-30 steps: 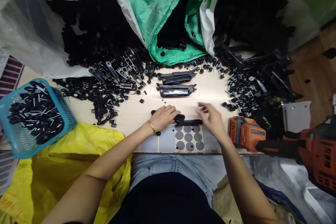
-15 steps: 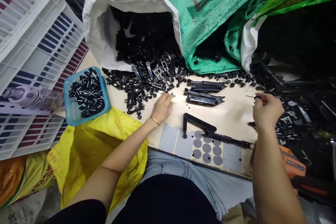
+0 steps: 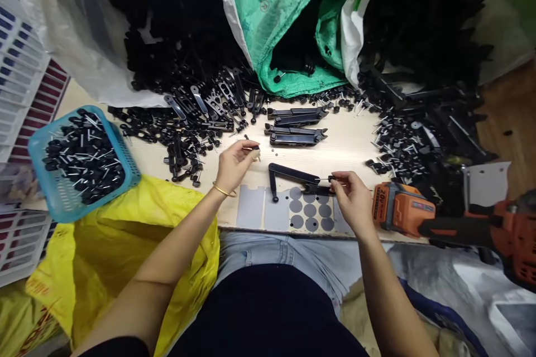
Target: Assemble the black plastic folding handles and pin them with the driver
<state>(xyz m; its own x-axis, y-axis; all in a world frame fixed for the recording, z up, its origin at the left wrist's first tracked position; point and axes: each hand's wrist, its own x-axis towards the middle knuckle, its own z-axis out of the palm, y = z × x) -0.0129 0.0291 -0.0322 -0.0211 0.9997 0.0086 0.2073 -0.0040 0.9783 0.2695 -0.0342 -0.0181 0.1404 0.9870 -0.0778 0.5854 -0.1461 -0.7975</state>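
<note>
While the left hand [image 3: 231, 164] holds a knob [image 3: 255, 148] and the right hand [image 3: 352, 198] a screw [image 3: 331, 178], each in a closed pinch, the bracket [image 3: 293, 172] between them on the table [image 3: 349, 148] looks light, stiff, best gripped mid-bar.

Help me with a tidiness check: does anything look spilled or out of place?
Loose black parts lie scattered on the bench at the mouth of the white sack, as if spilled; the blue basket, by contrast, keeps its screws together. Nothing looks plainly damaged.
</note>
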